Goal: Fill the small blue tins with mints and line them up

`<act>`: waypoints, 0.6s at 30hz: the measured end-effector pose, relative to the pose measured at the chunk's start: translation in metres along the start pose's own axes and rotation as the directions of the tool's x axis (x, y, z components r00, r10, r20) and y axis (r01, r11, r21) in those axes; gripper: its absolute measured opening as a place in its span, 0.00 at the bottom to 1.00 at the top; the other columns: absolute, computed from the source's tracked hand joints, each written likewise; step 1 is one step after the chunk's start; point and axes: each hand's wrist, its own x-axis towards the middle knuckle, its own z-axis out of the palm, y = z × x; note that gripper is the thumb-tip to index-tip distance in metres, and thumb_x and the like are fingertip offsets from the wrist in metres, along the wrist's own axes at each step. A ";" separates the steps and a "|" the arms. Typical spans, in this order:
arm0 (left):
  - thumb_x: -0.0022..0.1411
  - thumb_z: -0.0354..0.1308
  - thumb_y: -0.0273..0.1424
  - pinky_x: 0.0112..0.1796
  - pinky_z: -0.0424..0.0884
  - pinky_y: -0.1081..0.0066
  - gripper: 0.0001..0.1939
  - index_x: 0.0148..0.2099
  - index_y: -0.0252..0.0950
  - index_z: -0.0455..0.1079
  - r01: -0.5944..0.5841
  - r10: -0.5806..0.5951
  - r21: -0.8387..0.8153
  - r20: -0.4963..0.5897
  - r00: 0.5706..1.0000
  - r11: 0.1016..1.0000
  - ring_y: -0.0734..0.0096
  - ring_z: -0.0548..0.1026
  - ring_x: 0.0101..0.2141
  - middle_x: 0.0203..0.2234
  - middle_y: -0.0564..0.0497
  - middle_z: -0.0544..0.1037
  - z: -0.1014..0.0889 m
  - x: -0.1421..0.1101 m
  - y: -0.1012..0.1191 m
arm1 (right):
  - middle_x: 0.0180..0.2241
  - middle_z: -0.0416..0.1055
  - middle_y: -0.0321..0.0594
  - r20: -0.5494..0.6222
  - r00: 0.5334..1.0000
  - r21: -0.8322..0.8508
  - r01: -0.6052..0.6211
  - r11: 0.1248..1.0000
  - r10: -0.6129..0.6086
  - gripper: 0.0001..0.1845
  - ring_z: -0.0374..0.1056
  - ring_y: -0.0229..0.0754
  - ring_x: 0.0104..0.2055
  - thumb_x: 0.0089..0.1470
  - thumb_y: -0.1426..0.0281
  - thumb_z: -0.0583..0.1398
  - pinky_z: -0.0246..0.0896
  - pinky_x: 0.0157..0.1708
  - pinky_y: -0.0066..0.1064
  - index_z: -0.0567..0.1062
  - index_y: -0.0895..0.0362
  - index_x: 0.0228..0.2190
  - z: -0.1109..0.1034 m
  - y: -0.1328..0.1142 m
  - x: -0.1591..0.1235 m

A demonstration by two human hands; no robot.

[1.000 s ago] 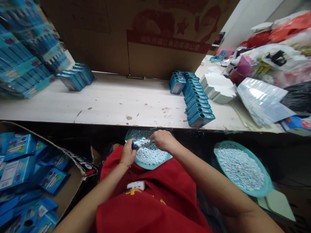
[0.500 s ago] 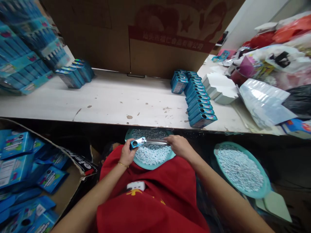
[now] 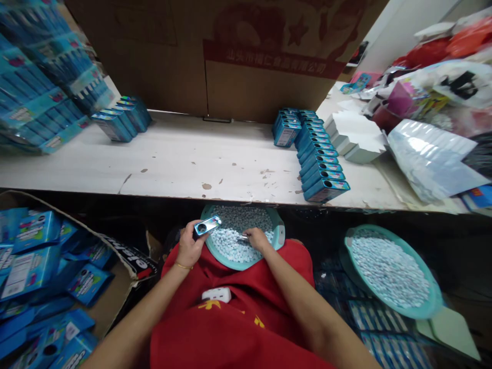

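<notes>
My left hand [image 3: 189,247] is closed round a small blue box [image 3: 200,228], whose top has a dark round hole and some pale pieces at its far end. It is held over the left edge of a turquoise basin [image 3: 281,233] on my lap. Pale blue and white candy-like pieces [image 3: 234,247] fill that basin. My right hand [image 3: 257,240] grips a metal scoop [image 3: 243,237], of which only a short part shows; its end is down among the pieces.
Several blue boxes with holes [image 3: 326,189] stand in rows on the white shelf [image 3: 172,169], near white cards [image 3: 355,141]. Wrapped stacks [image 3: 46,123] rise at left. Below lies a carton [image 3: 115,287] of flat blue boxes; a second basin [image 3: 434,292] of pieces is at right.
My right hand has moved left and down from the box's top, taking the scoop into the pieces. My left hand and the box have shifted slightly left.
</notes>
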 end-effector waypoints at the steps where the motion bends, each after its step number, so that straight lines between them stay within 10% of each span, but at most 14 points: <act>1: 0.49 0.55 0.33 0.39 0.64 0.67 0.18 0.44 0.37 0.61 0.002 -0.002 0.015 -0.003 1.000 1.000 0.68 0.68 0.36 0.35 0.50 0.70 -0.001 0.000 -0.001 | 0.35 0.72 0.36 -0.001 1.000 0.020 0.008 1.000 -0.008 0.20 0.65 0.37 0.38 0.48 0.76 0.47 0.56 0.35 0.23 0.73 0.55 0.38 -0.008 0.005 -0.005; 8: 0.48 0.53 0.27 0.39 0.64 0.66 0.17 0.43 0.36 0.61 -0.067 0.066 0.024 0.062 0.996 0.997 0.67 0.68 0.37 0.35 0.49 0.70 0.016 0.000 0.005 | 0.28 0.72 0.35 -0.080 0.987 0.102 0.147 0.984 -0.139 0.19 0.65 0.36 0.32 0.47 0.75 0.47 0.56 0.31 0.23 0.73 0.54 0.37 -0.084 -0.004 -0.052; 18: 0.48 0.50 0.25 0.43 0.63 0.64 0.18 0.44 0.36 0.60 -0.162 0.158 0.032 0.114 0.981 0.986 0.64 0.67 0.40 0.38 0.47 0.69 0.028 -0.009 0.013 | 0.34 0.70 0.47 -0.075 0.978 -0.494 0.133 0.859 -0.194 0.17 0.66 0.42 0.35 0.50 0.75 0.45 0.57 0.32 0.29 0.72 0.57 0.33 -0.120 -0.108 -0.090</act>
